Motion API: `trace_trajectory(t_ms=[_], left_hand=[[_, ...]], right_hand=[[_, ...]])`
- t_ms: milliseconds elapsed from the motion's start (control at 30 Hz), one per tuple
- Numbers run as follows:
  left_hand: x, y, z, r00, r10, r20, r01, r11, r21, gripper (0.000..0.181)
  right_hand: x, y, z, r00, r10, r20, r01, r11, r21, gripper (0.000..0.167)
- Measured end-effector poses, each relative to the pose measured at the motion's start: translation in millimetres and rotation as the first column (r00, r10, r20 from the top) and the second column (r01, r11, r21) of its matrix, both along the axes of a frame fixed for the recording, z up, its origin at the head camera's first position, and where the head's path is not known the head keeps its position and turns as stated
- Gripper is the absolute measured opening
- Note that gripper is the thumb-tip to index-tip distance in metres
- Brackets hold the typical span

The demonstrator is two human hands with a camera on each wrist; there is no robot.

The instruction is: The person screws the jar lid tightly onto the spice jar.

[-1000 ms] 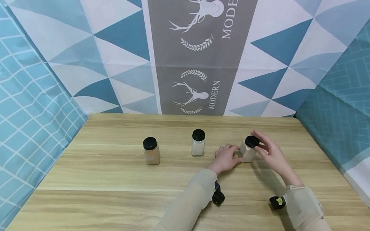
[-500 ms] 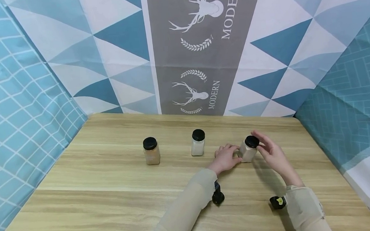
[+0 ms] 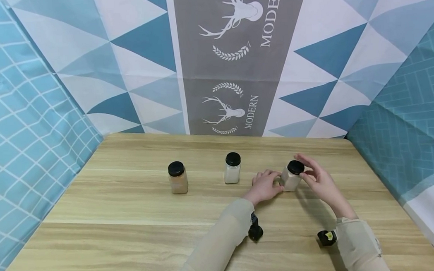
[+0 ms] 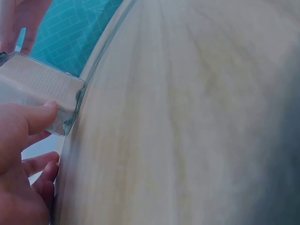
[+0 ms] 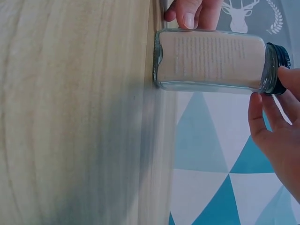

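Note:
At the right of the table in the head view stands a square glass spice jar (image 3: 290, 180), filled with pale beige powder and topped with a black lid (image 3: 295, 167). My left hand (image 3: 265, 186) holds the jar low, its thumb on the glass in the left wrist view. With thumb and fingers my right hand (image 3: 320, 185) grips the lid. Printed lines of text run down the jar's face in the right wrist view, where the jar's base appears to rest on the table. The far side of the lid is hidden from the head camera.
Two more black-lidded jars stand to the left: one with white contents (image 3: 232, 174) and one with tan contents (image 3: 179, 183). The wooden table (image 3: 134, 240) ends at a patterned cloth backdrop (image 3: 220, 69), with blue cloths at both sides.
The right thumb has shifted slightly at the lid, off its edge and back. The left hand and all the jars keep their places.

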State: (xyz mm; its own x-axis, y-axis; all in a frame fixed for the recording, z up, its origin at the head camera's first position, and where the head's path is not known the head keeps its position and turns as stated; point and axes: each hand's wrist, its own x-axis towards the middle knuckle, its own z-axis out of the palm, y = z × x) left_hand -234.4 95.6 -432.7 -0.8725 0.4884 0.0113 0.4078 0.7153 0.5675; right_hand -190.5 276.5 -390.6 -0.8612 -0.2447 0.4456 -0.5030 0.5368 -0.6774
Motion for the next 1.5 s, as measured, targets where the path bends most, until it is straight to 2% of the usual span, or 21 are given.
trace_trajectory(t_ms=[200,400,533,700,800,967,1100,1200,1367,1500], left_hand=[[0.5,1.7,-0.7,1.0,0.003,0.01,-0.003,1.0,0.005,0.044],[2.8,3.5,0.7,0.999,0.033,0.018,-0.033,0.999,0.007,0.045],[4.9,3.8,0.8,0.999,0.052,0.015,-0.052,0.999,0.003,0.045],[5.1,2.8,2.3,0.997,0.071,0.02,-0.072,0.997,0.006,0.045],[4.7,2.0,3.7,0.997,0.075,0.024,-0.075,0.997,0.005,0.044],[1.8,-0.5,2.2,0.997,0.067,0.031,-0.068,0.998,0.016,0.045],[-2.7,-4.8,-2.0,0.999,0.026,0.041,-0.027,0.999,0.031,0.046],[-5.2,-8.0,-3.5,0.998,-0.026,0.054,0.025,0.999,0.026,0.05],[-5.5,-13.6,1.5,0.991,-0.098,0.092,0.094,0.995,0.04,0.06],[-2.3,-20.1,6.8,0.981,-0.146,0.129,0.135,0.987,0.084,0.059]], right_hand=[[1.8,2,-0.2,0.999,-0.01,0.048,0.01,1.0,-0.012,0.049],[4.0,-3,0.6,0.993,-0.069,0.098,0.074,0.996,-0.043,0.047],[3.8,-10,-0.7,0.989,-0.125,0.077,0.129,0.99,-0.054,0.047],[13.9,-30,16.6,0.983,-0.184,0.029,0.185,0.981,-0.061,0.044],[18.4,-38,23.9,0.982,-0.191,0.01,0.191,0.979,-0.069,0.042],[13.8,-36,19.2,0.985,-0.172,0.005,0.172,0.981,-0.089,0.043],[5.5,-27,7.3,0.987,-0.158,0.016,0.158,0.984,-0.084,0.047],[2.4,-21,-1.0,0.986,-0.167,0.018,0.168,0.984,-0.052,0.051],[3.0,-18,-4.6,0.984,-0.174,-0.035,0.174,0.985,0.0,0.057],[2.4,-19,-2.7,0.983,-0.167,-0.075,0.171,0.984,0.05,0.056]])
